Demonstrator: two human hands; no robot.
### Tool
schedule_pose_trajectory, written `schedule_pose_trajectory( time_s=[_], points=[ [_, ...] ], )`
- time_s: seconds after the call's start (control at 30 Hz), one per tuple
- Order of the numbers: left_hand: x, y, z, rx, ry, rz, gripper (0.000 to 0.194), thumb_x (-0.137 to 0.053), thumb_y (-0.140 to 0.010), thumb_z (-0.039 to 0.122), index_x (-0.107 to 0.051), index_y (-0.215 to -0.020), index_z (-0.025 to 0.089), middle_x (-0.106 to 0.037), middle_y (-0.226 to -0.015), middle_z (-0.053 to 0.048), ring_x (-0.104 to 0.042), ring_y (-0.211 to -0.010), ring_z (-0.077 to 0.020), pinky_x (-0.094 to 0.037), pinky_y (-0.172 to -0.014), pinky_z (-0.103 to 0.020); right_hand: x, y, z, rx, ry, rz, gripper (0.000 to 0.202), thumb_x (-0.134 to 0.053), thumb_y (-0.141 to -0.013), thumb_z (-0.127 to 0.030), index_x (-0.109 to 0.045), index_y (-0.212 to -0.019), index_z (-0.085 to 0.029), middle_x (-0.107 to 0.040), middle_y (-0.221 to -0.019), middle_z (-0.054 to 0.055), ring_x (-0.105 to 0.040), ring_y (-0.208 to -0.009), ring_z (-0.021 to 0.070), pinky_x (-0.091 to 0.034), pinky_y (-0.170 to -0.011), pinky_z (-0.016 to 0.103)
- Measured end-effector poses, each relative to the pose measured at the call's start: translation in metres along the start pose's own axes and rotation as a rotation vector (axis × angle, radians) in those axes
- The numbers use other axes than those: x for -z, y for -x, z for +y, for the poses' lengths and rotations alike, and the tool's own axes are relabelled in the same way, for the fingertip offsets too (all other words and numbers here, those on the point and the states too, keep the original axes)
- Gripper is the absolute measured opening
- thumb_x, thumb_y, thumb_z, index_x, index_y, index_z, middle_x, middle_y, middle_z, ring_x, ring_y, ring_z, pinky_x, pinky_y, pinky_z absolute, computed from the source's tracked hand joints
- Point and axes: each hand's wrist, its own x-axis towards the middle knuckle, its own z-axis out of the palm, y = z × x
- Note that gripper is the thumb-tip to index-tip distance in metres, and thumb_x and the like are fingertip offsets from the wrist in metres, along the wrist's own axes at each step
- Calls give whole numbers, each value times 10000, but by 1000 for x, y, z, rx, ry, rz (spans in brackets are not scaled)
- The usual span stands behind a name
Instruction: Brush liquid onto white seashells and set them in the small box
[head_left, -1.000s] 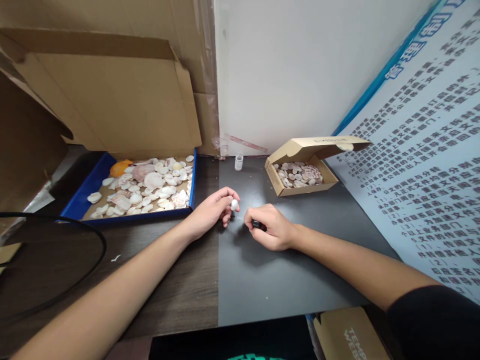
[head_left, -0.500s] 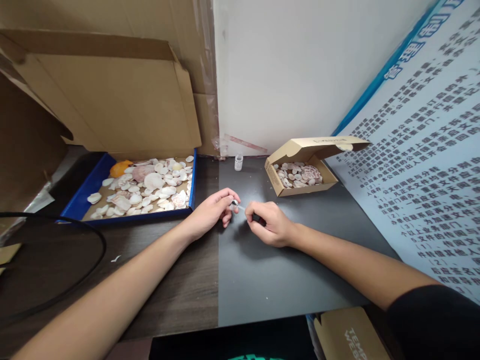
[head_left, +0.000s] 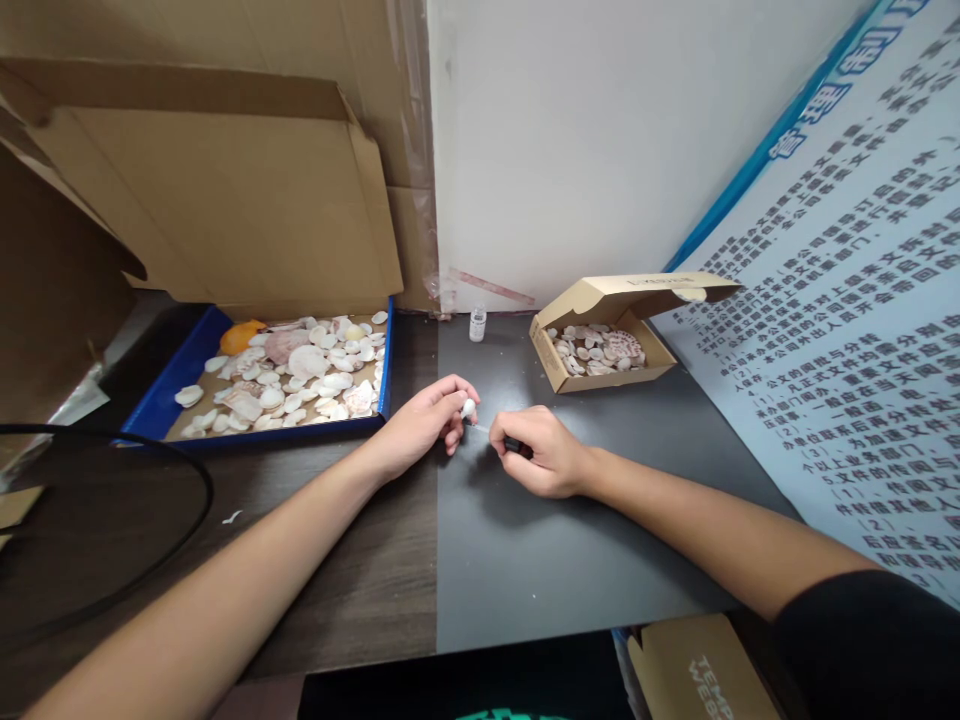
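My left hand (head_left: 436, 417) pinches a small white seashell (head_left: 469, 408) between thumb and fingertips. My right hand (head_left: 538, 449) is closed round a thin brush (head_left: 480, 428) with a black handle (head_left: 519, 447). The pale, slender end of the brush points left, just below the shell; whether it touches the shell or fingers I cannot tell. Behind both hands, a small clear bottle (head_left: 477, 325) with a white label stands upright near the wall.
On the left, a blue-sided cardboard box (head_left: 384, 372) with its lid up holds many shells. An open brown carton (head_left: 556, 373) of shells stands back right. A black cable (head_left: 206, 490) curves over the left side. The dark grey mat (head_left: 600, 560) lies under my right hand.
The white shell shows more plainly in my left fingers, where a dark spot was seen before. The brush tip has dropped slightly, from beside the shell to below it.
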Motion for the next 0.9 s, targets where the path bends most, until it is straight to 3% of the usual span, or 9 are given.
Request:
schedule_pose_trajectory(
  time_s=[0.17,0.37,0.53,0.7,0.9],
  points=[
    [1,-1,-1,1,9,6,161,-529,-899,337,-527,-926,178,-537,-720,29,-429,-468,-56,-423,-458,-198,0,0,0,19,19,80,133,-453,-739,-86,-441,-734,-219,-467,-625,-46,-352,-514,99,-320,-522,221],
    [0,0,0,0,17,11,143,-534,-896,319,-518,-920,179,-575,-771,14,-438,-475,-52,-419,-454,-193,0,-1,0,-2,12,-38,128,-443,-719,-92,-436,-720,-220,-469,-608,-46,-355,-505,102,-320,-514,224],
    [0,0,0,1,13,12,144,-529,-897,323,-524,-921,180,-547,-735,27,-430,-466,-54,-420,-454,-196,0,0,-1,19,22,65,131,-448,-741,-90,-436,-732,-220,-469,-631,-40,-355,-521,102,-323,-525,225],
    [-1,0,1,3,16,17,147,-536,-891,322,-534,-917,177,-569,-758,13,-436,-472,-53,-416,-457,-194,-1,0,0,5,21,-5,131,-447,-732,-90,-441,-731,-221,-483,-621,-42,-363,-513,103,-325,-520,226],
    [-1,1,1,9,-2,3,174,-520,-903,339,-546,-942,172,-590,-749,2,-425,-467,-54,-417,-469,-196,0,0,0,-2,36,115,138,-454,-740,-83,-443,-733,-220,-472,-633,-39,-376,-522,102,-327,-523,223]
  ],
)
